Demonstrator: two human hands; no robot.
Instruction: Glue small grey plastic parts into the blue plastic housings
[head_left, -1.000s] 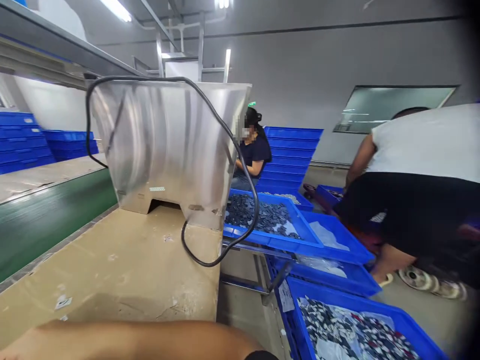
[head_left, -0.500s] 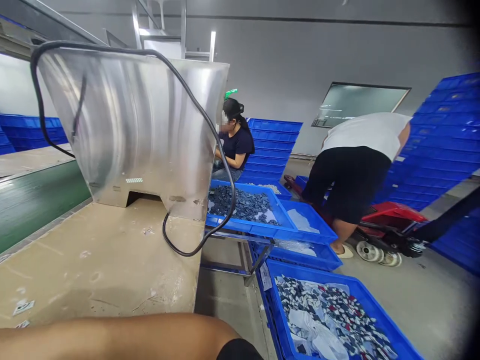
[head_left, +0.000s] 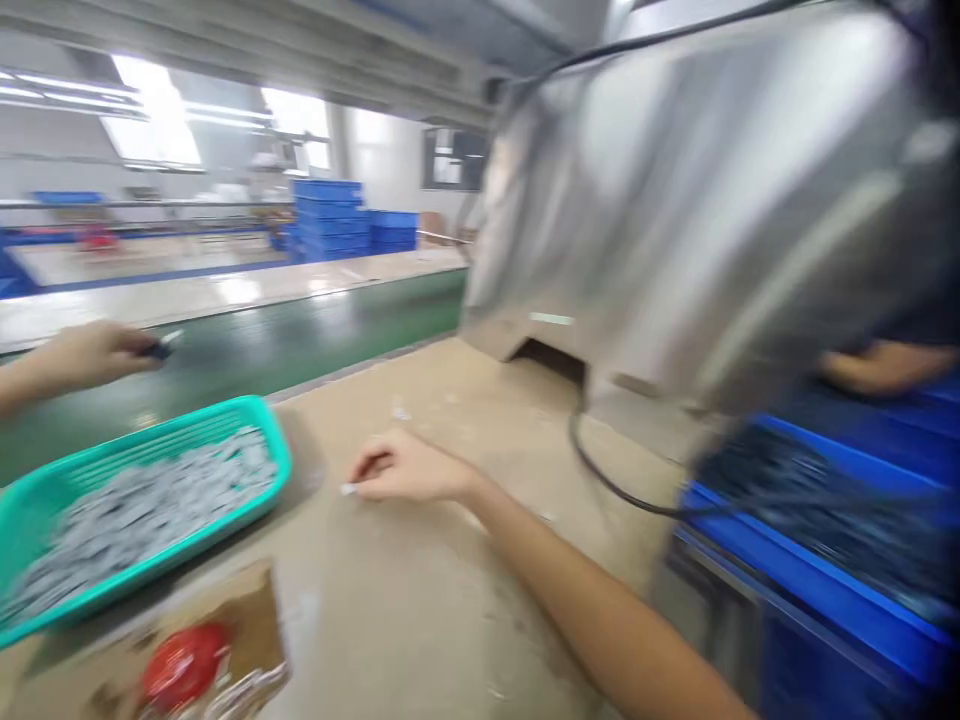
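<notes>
At the left, above the green belt (head_left: 360, 312), my left hand (head_left: 94, 355) is closed on a small dark-and-white piece (head_left: 163, 346), blurred by motion. My right hand (head_left: 409, 466) is low over the tan tabletop (head_left: 420, 600), thumb and fingers pinched on a small white piece (head_left: 349, 489). Between the hands, nearer to me, stands a teal plastic basket (head_left: 274, 440) with many flat grey pieces (head_left: 157, 505) in it. A cardboard box (head_left: 255, 610) lies below the basket, with a round red thing (head_left: 184, 665) in it.
A shiny metal housing (head_left: 585, 230) with a black cable (head_left: 622, 485) stands on the table at the right. Beyond the table edge is a blue crate (head_left: 810, 555) of dark pieces. Another person's forearm (head_left: 885, 367) shows there. Blue crates (head_left: 326, 220) are stacked far back.
The view has swung left, so the metal housing now sits at the right. Both hands, their small pieces and the teal basket have come into view; earlier only a forearm showed.
</notes>
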